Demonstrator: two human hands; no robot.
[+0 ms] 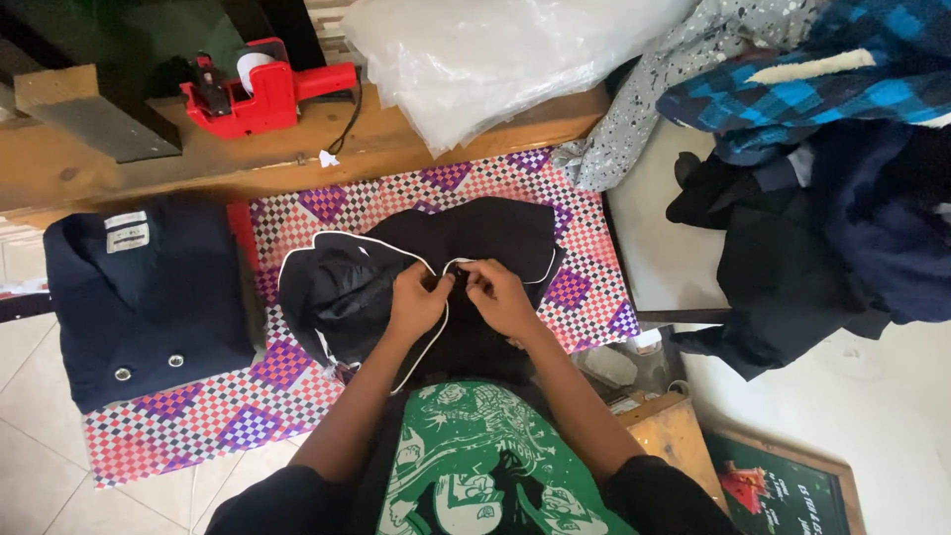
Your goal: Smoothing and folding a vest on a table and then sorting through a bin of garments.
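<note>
Black cloth with white piping, a garment (436, 267), lies on the checkered mat (198, 416) directly under both hands. The left hand (416, 302) and right hand (500, 295) meet at its front edge, fingers (474, 280) pinched closed on the piped edge. A slipping pinch could skew the placket, and a tug might drag the mat toward the folded navy shirt (144, 297) left of the fingers.

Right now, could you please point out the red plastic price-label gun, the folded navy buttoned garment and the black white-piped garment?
red plastic price-label gun (260, 94), head view, body.
folded navy buttoned garment (158, 307), head view, front panel.
black white-piped garment (495, 233), head view, upper fabric.
</note>
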